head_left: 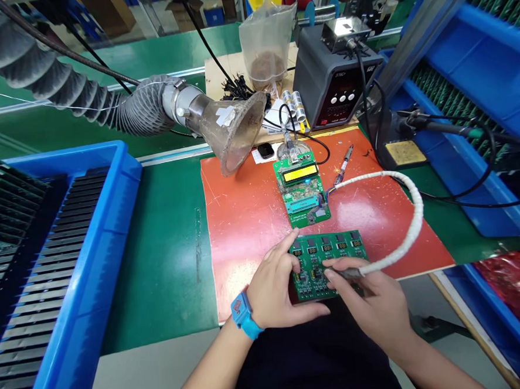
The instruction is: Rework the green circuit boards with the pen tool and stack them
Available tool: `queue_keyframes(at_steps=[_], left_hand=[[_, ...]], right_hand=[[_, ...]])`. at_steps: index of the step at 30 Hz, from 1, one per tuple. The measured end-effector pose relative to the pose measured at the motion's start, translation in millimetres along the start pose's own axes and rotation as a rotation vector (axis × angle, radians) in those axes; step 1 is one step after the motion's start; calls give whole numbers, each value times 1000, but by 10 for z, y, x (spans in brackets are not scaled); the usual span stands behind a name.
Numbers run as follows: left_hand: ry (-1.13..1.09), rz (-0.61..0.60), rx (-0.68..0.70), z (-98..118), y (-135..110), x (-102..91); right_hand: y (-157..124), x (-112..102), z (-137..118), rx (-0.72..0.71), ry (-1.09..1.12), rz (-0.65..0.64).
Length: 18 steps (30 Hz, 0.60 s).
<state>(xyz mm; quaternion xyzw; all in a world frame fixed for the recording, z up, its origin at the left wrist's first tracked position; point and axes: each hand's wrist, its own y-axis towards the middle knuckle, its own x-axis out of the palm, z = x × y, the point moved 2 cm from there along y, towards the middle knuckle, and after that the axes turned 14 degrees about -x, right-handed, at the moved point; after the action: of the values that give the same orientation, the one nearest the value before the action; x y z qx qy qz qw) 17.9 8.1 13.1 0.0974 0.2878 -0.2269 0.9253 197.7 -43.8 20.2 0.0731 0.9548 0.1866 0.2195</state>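
A green circuit board (334,250) with a row of small two-digit displays lies at the front edge of the red mat. My left hand (276,281) grips its left side, index finger along the far corner and thumb by the near edge. In my right hand (376,305) is a dark programming probe (348,272), pinched between the fingers, its tip down at the board's parts. A white wrapped cable (414,220) loops from the probe to a green programmer board (304,189) with a lit yellow screen, just beyond. The tip's exact contact point is hidden by my fingers.
A fume funnel (241,131) on a grey hose hangs at the back left. Behind the red mat (244,219) stands a soldering station (338,78). A pen (344,164) lies on the mat. Blue bins (107,215) with boards stand left and right. A co-worker's hands are at the far back.
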Motion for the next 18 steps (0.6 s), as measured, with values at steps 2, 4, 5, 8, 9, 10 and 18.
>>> queue_keyframes(at_steps=[2, 4, 5, 8, 9, 10, 18], left_hand=[[-55, -13, -31, -7, -21, -23], [-146, -21, -85, -29, -42, -35], [-191, -23, -112, -43, -51, -37], [-251, -30, -156, -75, -65, -29], [-248, -35, -158, -81, -65, -27], [-240, -40, -154, -84, -63, -25], [-65, -98, -96, -79, -18, -45]], right_hand=[[0, 1, -5, -1, 3, -2], [4, 1, -12, 1, 1, -2], [6, 2, -16, 1, -1, -3], [13, 6, -20, -1, -7, 0], [15, 8, -20, -2, -7, 1], [16, 11, -19, -3, -7, 3], [20, 15, -23, -21, -21, 3]])
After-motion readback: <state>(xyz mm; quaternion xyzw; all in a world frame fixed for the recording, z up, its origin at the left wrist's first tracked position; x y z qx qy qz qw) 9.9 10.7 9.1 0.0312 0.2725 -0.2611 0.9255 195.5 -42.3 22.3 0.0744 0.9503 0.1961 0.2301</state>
